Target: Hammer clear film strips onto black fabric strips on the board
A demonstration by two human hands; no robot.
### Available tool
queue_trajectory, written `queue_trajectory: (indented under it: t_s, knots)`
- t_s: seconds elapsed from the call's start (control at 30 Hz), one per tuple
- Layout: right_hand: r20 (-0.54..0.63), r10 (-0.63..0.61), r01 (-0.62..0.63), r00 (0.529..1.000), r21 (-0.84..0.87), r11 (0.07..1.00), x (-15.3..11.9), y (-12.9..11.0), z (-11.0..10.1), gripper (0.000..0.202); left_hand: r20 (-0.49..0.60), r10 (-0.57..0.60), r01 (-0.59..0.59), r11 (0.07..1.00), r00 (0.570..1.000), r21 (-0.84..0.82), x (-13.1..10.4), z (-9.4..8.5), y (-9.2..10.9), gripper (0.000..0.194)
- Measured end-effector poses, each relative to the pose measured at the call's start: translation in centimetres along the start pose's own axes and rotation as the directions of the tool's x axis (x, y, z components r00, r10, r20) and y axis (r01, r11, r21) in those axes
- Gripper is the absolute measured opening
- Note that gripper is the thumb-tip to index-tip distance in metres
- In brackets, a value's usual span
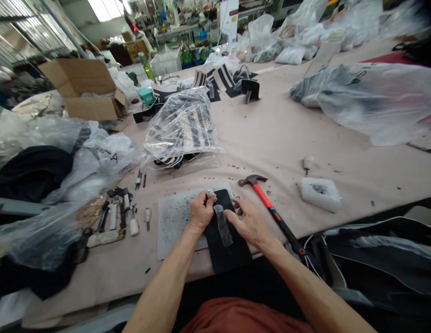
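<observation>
While your left hand (pixel 200 212) pinches a pale-topped tool (pixel 210 193), your right hand (pixel 249 222) spreads

From the head view, the dark panel (pixel 224 259) lies between your hands, overlapping the speckled board (pixel 173 226). Your right thumb and fingers stand parted by its edge; whether they press, I cannot tell. You seem to be positioning the clear strip (pixel 223 229) on the panel; the next move likely calls for steady alignment. The panel's long axis runs away from you, far end leaning left; the strip's rounded end points likewise.
</observation>
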State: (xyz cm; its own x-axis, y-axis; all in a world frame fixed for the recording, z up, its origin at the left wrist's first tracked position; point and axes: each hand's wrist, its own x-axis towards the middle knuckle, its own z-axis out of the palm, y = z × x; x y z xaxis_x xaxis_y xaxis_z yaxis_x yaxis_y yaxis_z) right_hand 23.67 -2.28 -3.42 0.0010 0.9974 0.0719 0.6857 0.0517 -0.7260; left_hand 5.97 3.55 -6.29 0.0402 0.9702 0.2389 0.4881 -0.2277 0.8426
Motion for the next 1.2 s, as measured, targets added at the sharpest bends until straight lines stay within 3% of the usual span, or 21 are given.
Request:
queue_trajectory:
  t_s: [0.07,0.13,0.2,0.3,0.37,0.43,0.5,0.57,0.6,0.67,0.7,0.77,0.83,0.87,0.9,1.0,1.07,1.13,1.2]
  knots:
    - [-0.118,0.011,-0.037,0.993,-0.22,0.975,-0.2,2.5,-1.8,0.039,0.014,0.044,-0.045,0.998,0.999,0.039,-0.1,-0.1,0.1,0.006]
    - [-0.137,0.099,-0.149,0.986,-0.418,0.896,-0.2,4.9,-3.4,0.033,0.043,0.068,-0.069,0.997,0.997,0.041,-0.2,-0.1,0.1,0.009]
    - [-0.101,0.246,-0.265,0.964,-0.434,0.861,-0.1,6.5,-4.6,0.02,0.072,0.068,-0.069,0.998,0.995,0.013,-0.1,-0.2,0.0,0.011]
    - [0.101,0.495,-0.499,0.863,0.017,0.866,0.4,6.5,-5.6,0.008,0.099,0.05,-0.045,0.998,0.994,-0.051,0.2,-0.3,-0.2,0.012]
    - [0.301,0.53,-0.606,0.793,0.29,0.741,0.7,5.2,-6.0,0.015,0.107,0.041,-0.033,0.996,0.993,-0.081,0.3,-0.4,-0.3,0.013]
    - [0.395,0.504,-0.636,0.769,0.385,0.669,0.9,3.1,-6.6,0.016,0.115,0.044,-0.033,0.995,0.992,-0.092,0.3,-0.5,-0.3,0.013]
    - [0.346,0.471,-0.584,0.811,0.427,0.691,0.8,0.7,-7.4,0.016,0.127,0.056,-0.045,0.995,0.99,-0.086,0.2,-0.5,-0.4,0.013]
    - [0.149,0.354,-0.383,0.923,0.419,0.823,0.5,-1.4,-8.3,0.026,0.133,0.065,-0.057,0.996,0.989,-0.065,0.1,-0.5,-0.5,0.013]
    - [0.014,0.248,-0.237,0.969,0.347,0.907,0.4,-2.2,-8.7,0.031,0.133,0.069,-0.062,0.997,0.989,-0.055,0.1,-0.5,-0.5,0.013]
    - [-0.168,0.005,0.006,0.986,0.064,0.998,0.2,-3.4,-9.2,0.035,0.129,0.078,-0.073,0.996,0.989,-0.043,0.0,-0.5,-0.6,0.012]
    - [-0.165,-0.083,0.068,0.983,-0.092,0.993,0.2,-3.7,-9.3,0.033,0.126,0.084,-0.08,0.996,0.988,-0.037,0.0,-0.5,-0.7,0.012]
    - [0.002,-0.128,0.122,0.992,-0.34,0.932,0.2,-4.2,-9.5,0.027,0.12,0.092,-0.09,0.996,0.989,-0.019,0.0,-0.5,-0.8,0.011]
    - [0.195,-0.108,0.189,0.975,-0.462,0.867,0.5,-4.6,-10.0,0.023,0.119,0.089,-0.09,0.996,0.989,0.0,-0.1,-0.4,-0.9,0.01]
    - [0.218,-0.124,0.217,0.968,-0.478,0.851,0.7,-4.9,-10.5,0.023,0.119,0.086,-0.087,0.996,0.989,0.003,-0.1,-0.3,-1.0,0.01]
    - [0.173,-0.163,0.226,0.971,-0.472,0.852,0.9,-5.3,-10.9,0.024,0.121,0.083,-0.084,0.996,0.989,0.003,-0.1,-0.3,-1.0,0.01]
    - [-0.214,-0.242,0.149,0.947,-0.373,0.916,1.3,-6.1,-11.8,0.033,0.129,0.075,-0.075,0.997,0.989,-0.005,-0.1,-0.2,-1.0,0.013]
    - [-0.333,-0.214,0.106,0.918,-0.312,0.944,1.1,-5.9,-11.3,0.042,0.133,0.067,-0.067,0.998,0.989,-0.005,-0.1,-0.3,-0.9,0.012]
    - [-0.257,-0.216,0.132,0.942,-0.31,0.942,0.6,-5.3,-10.3,0.044,0.139,0.051,-0.052,0.999,0.989,0.004,0.0,-0.4,-0.7,0.012]
    - [-0.029,-0.191,0.167,0.981,-0.37,0.914,0.1,-4.4,-9.4,0.039,0.147,0.034,-0.038,0.999,0.989,0.023,0.0,-0.4,-0.6,0.011]
